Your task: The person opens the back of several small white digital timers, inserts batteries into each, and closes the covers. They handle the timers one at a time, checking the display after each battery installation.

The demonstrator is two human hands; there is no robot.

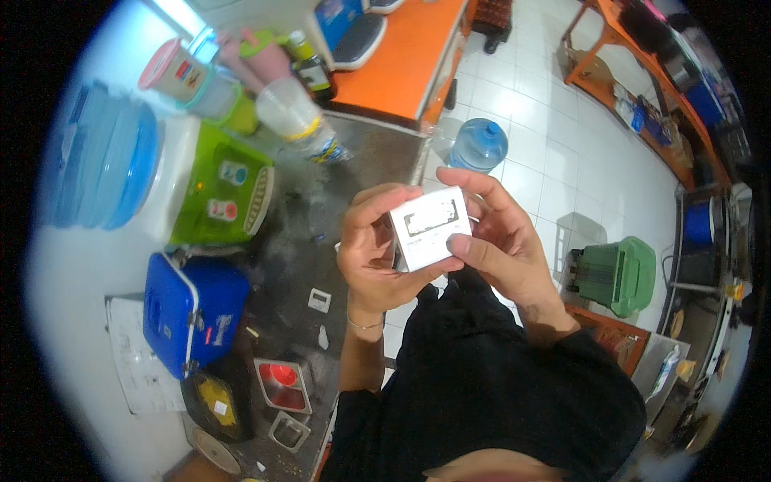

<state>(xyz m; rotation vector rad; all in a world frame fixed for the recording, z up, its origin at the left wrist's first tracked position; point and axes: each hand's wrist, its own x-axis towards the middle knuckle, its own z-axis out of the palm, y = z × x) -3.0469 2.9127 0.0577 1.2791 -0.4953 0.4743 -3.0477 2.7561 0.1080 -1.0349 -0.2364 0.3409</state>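
Note:
A small white square plate with a rectangular window (pixel 428 227), like a wall switch cover, is held up in front of my chest by both hands. My left hand (pixel 371 253) grips its left edge, fingers curled over the top corner. My right hand (pixel 502 241) holds its right side, thumb pressed across the lower front. A thin bracelet sits on my left wrist. Below them is my black shirt.
A dark worktop (pixel 353 185) carries a green box (pixel 221 197), blue case (pixel 193 309), stacked plastic cups (pixel 297 116), a small white part (pixel 319 300) and metal tins (pixel 283 384). An orange table (pixel 401 60), water jug (pixel 478 145) and green crate (pixel 618 273) stand on white tiles.

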